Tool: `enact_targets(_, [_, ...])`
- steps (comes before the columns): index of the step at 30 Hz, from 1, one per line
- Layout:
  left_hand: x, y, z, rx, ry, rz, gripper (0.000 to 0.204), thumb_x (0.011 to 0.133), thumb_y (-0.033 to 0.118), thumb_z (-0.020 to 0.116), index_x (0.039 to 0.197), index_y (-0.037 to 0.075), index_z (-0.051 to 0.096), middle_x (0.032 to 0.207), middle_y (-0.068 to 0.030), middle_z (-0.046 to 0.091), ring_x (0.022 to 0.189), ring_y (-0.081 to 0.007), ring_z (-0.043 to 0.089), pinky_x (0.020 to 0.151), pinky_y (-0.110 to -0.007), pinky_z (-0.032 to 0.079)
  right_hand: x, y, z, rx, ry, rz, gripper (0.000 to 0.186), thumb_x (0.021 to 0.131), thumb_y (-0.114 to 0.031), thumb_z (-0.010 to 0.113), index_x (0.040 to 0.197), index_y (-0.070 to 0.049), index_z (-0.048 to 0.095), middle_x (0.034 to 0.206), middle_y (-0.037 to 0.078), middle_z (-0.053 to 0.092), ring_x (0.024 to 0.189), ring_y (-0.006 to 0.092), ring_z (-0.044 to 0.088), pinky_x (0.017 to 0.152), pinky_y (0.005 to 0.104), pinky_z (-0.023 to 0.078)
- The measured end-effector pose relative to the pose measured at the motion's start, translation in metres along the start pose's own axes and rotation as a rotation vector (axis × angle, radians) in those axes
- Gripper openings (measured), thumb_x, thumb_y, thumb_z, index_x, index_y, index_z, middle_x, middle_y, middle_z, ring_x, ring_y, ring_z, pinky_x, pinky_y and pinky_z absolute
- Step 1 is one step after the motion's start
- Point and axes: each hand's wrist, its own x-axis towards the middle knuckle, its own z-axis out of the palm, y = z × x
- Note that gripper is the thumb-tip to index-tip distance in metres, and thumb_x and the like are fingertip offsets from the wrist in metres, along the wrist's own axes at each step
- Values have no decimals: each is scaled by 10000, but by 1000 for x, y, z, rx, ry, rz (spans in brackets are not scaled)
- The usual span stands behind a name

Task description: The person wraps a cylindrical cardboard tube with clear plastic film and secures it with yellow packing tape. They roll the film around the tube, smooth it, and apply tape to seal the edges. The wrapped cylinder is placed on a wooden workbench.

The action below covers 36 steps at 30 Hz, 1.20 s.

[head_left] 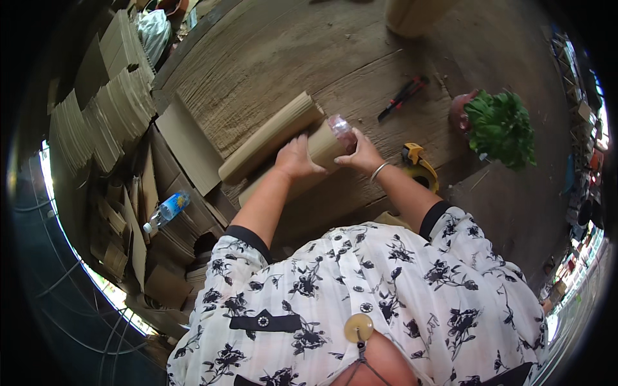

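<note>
Both of my hands are on a tan cardboard roll (pixel 261 192) that lies diagonally on the wooden table (pixel 257 58). My left hand (pixel 297 159) grips it at the middle, fingers over its top. My right hand (pixel 359 154) holds it near the upper right end, where a pink object with a shiny clear top (pixel 341 130) sticks out; whether this is inside or wrapped by the roll I cannot tell exactly. A second, longer tan roll (pixel 264 141) lies just above, beside my left hand. A yellow tape dispenser or tool (pixel 428 177) lies right of my right forearm.
A red-black box cutter (pixel 402 96) lies above right. Leafy greens (pixel 496 125) in a pinkish pot (pixel 460 112) stand at the right, a tall tan object (pixel 409 13) at the top. Stacked cardboard sheets (pixel 106 119) and a plastic bottle (pixel 167 212) fill the left.
</note>
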Motion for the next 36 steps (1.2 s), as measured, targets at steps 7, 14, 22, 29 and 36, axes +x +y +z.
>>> enact_targets(7, [2,37,41,42,-203,15,1003,491,486,987,1283,33,571,1233,-202,684,1171,-390,660,1012,-463,538,-48,56,9,12,131,97,895,536,-278,945,1320,-45,583,1208,206,682,1143,346,661,1018,461,531])
enact_targets(14, [30,-13,52,-14,1,102,1021,472,396,1022,1265,-3,519,1191,-235,678,1099,-400,677,920,-483,566,-51,38,-9,-124,11,31,920,673,-291,886,1460,-62,469,1319,230,627,1213,391,622,1044,451,514])
enact_targets(22, [63,-31,45,-113,75,197,929,507,350,1036,1195,-15,530,1099,-196,694,971,-335,695,849,-456,579,-169,46,-51,-433,-150,138,754,712,-279,850,1369,-62,552,1251,221,672,1158,392,655,1004,454,534])
enact_targets(29, [61,-18,45,-198,23,135,850,569,257,1015,1210,-14,527,1129,-192,684,966,-305,686,822,-443,593,-188,63,-40,-536,-179,139,625,736,-274,828,1286,-58,624,1204,218,698,1128,391,673,980,461,543])
enact_targets(36, [59,-18,48,-387,-74,212,896,645,315,985,1294,-87,515,1170,-225,700,1024,-301,693,936,-414,555,-174,63,-42,-598,-190,83,504,760,-269,805,1203,-53,696,1157,214,724,1098,390,690,957,468,552])
